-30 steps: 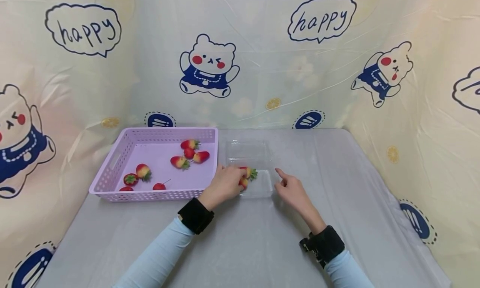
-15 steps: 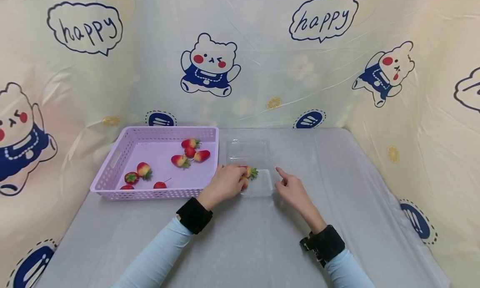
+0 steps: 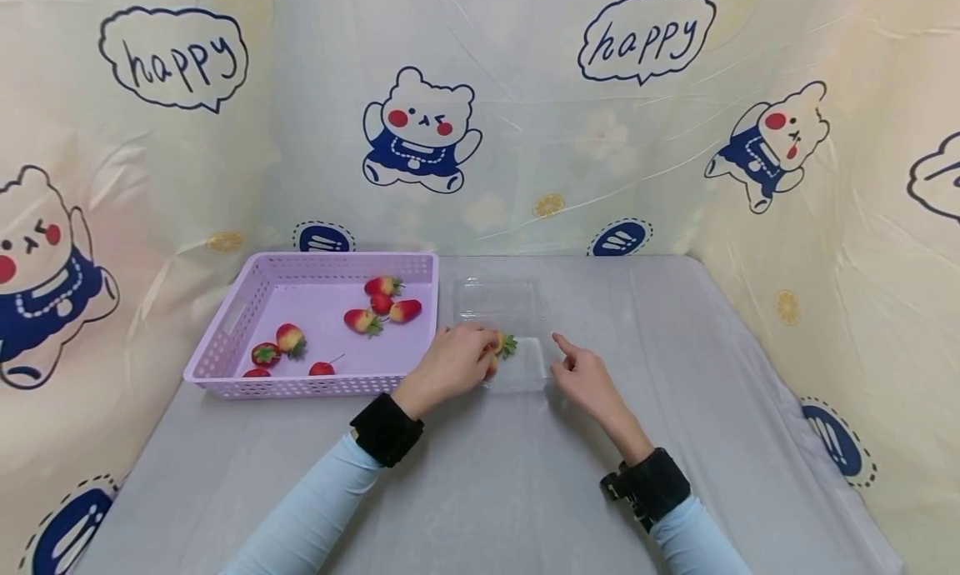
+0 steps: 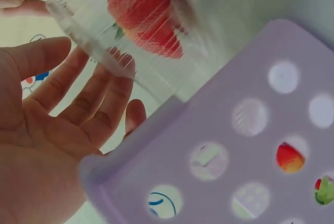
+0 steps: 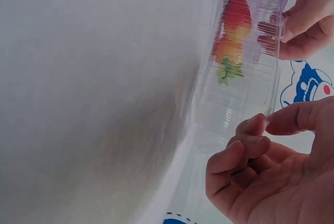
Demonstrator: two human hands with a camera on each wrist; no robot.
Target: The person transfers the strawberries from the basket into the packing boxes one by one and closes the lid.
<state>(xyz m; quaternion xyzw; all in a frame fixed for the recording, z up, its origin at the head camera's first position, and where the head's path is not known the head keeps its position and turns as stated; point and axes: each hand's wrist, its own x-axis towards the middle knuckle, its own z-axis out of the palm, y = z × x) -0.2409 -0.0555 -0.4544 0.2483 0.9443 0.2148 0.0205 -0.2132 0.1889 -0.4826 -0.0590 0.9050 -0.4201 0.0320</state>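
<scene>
Two strawberries [image 5: 237, 12] lie together in a clear plastic box [image 3: 522, 367], at its left end in the head view. My left hand [image 3: 447, 362] reaches over that end and partly covers them. In the left wrist view, the left fingers [image 4: 107, 85] are nearly straight, with their tips against the box wall and the thumb apart. At the opposite side, my right hand [image 5: 266, 166] pinches the box rim between thumb and index finger, the other fingers curled. The box's lid [image 3: 497, 300] is folded back behind it.
A lilac perforated basket [image 3: 311, 388] stands left of the box, close beside my left hand. Several strawberries [image 3: 406, 311] and cherries [image 3: 322, 368] lie in it. Grey cloth [image 3: 495, 492] covers the table, and a printed curtain [image 3: 517, 142] hangs behind.
My left hand covers slightly more of the upper strawberry than before. The right hand stays at the box's right side, and the view has shifted a little.
</scene>
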